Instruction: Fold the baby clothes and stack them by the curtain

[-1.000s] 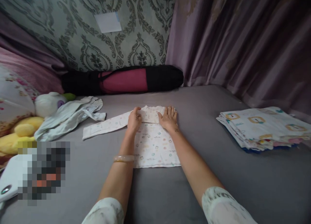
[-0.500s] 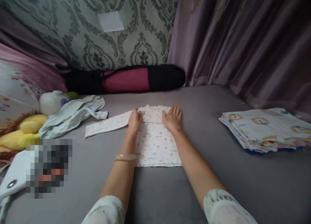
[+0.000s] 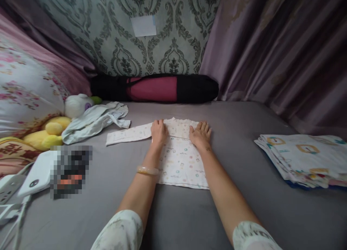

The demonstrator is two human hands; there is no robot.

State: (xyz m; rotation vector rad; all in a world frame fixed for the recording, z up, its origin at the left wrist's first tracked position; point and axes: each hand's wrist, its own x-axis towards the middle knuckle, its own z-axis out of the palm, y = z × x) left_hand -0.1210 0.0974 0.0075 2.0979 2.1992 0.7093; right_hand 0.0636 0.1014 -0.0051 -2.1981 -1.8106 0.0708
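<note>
A small white long-sleeved shirt (image 3: pixel 181 163) with a pastel print lies on the grey sheet. One sleeve (image 3: pixel 127 133) stretches out to the left; the other lies folded across the chest, below the collar. At the left shoulder, where the sleeve begins, my left hand (image 3: pixel 159 131) has its fingers curled onto the fabric. My right hand (image 3: pixel 200 134) rests flat on the upper right edge of the shirt, fingers stretched out and thumb apart. The shirt's side edges are partly hidden under my forearms.
To the right sits a stack of folded printed cloths (image 3: pixel 306 152). Crumpled pale clothes (image 3: pixel 92 121), a yellow plush toy (image 3: pixel 45 134) and a white power bank (image 3: pixel 39 174) with a cable lie left. A long black and pink bag (image 3: pixel 154 88) runs along the wall.
The view has turned slightly left, so everything appears further right. My left hand's fingers have bent over the shirt's left shoulder. My right hand stays flat on the fabric.
</note>
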